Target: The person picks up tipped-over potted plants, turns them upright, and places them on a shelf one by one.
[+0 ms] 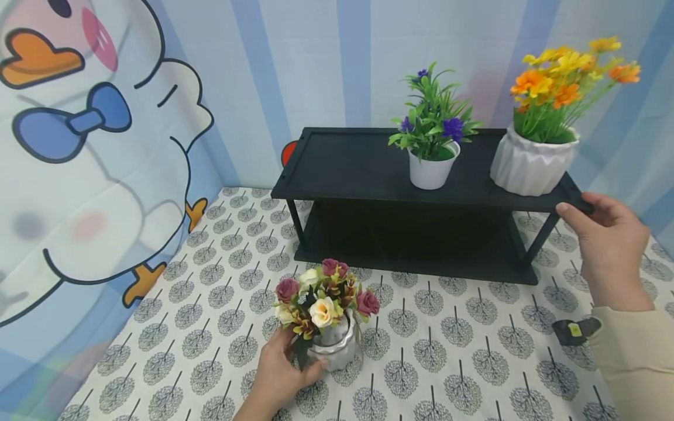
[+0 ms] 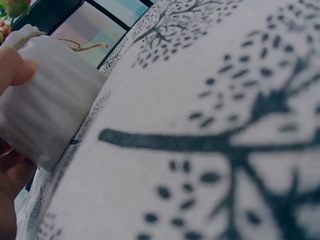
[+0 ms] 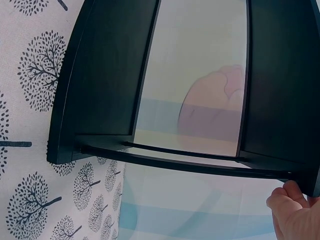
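Note:
A white pot (image 1: 339,349) of pink and cream artificial roses (image 1: 322,311) is in front of the black two-tier shelf (image 1: 342,164). My left hand (image 1: 281,371) grips this pot from the left. In the left wrist view, the thumb (image 2: 22,70) lies against the pot's wall (image 2: 55,95), below a twine tie. At the shelf's front right corner, my right hand (image 1: 613,242) pinches the top board's edge, thumb in front. The right wrist view shows the right hand (image 3: 297,212) at that corner, beside the side bar (image 3: 185,167).
On the top board stand a small white pot (image 1: 430,171) with purple flowers and a larger ribbed white pot (image 1: 532,166) with yellow and orange flowers. A tree-print cloth (image 1: 421,333) covers the table. Behind hangs a striped curtain (image 1: 310,64). A black strap (image 1: 574,331) is near the right sleeve.

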Tool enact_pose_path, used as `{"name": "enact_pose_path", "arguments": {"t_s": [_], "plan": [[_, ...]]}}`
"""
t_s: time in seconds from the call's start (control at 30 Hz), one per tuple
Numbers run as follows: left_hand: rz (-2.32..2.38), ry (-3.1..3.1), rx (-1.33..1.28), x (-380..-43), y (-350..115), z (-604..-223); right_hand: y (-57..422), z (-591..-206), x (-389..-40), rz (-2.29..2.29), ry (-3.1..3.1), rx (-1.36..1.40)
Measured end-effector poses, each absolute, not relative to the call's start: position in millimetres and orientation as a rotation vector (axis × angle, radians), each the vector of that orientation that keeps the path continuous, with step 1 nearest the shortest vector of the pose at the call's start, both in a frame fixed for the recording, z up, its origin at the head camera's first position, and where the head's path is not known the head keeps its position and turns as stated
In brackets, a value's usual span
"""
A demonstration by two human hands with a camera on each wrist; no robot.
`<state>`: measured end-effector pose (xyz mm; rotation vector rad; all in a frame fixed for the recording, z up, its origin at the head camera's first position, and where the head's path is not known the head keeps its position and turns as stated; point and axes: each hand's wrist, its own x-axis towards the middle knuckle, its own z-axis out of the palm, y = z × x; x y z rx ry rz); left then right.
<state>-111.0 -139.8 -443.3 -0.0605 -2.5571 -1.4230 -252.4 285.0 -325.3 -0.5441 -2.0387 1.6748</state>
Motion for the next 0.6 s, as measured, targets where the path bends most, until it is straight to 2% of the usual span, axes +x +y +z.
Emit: {"name": "enact_pose_path", "arguments": {"t_s": [0.6], "plan": [[-1.399, -2.493, -0.060, -115.0, -137.9, -440.0, 285.9, -325.5, -252.7, 1.646, -2.075, -0.547]]}}
